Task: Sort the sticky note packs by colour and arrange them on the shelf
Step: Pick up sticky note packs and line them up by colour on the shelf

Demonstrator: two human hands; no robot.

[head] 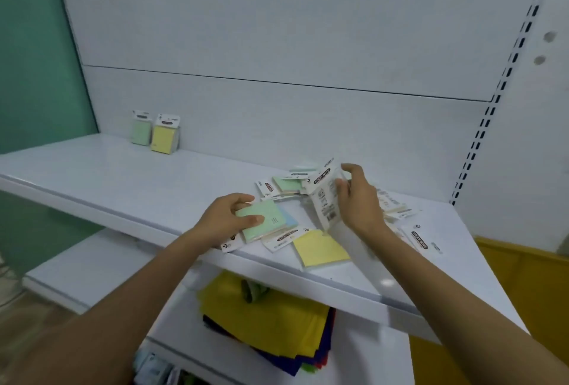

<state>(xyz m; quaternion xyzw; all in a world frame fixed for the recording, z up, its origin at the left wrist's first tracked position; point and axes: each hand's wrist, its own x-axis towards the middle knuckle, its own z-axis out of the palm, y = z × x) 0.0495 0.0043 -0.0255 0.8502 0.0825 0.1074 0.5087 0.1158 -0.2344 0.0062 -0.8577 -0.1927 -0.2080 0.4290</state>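
Note:
Several sticky note packs lie in a loose pile (397, 209) on the right of the white shelf (129, 187). My left hand (228, 218) grips a green pack (264, 224) at the pile's near left, with a blue pack under its right edge. My right hand (358, 199) holds a pack (324, 196) tilted up, its printed white back towards me. A yellow pack (320, 250) lies flat near the shelf's front edge. Another green pack (288, 185) lies further back. At the far left, a green pack (141, 128) and a yellow pack (164, 136) stand upright against the back panel.
A lower shelf (92, 270) holds a stack of coloured sheets (271, 320), yellow on top. A slotted upright (505, 76) runs along the right. A green wall (34, 55) is at the left and a yellow surface (523, 270) at the lower right.

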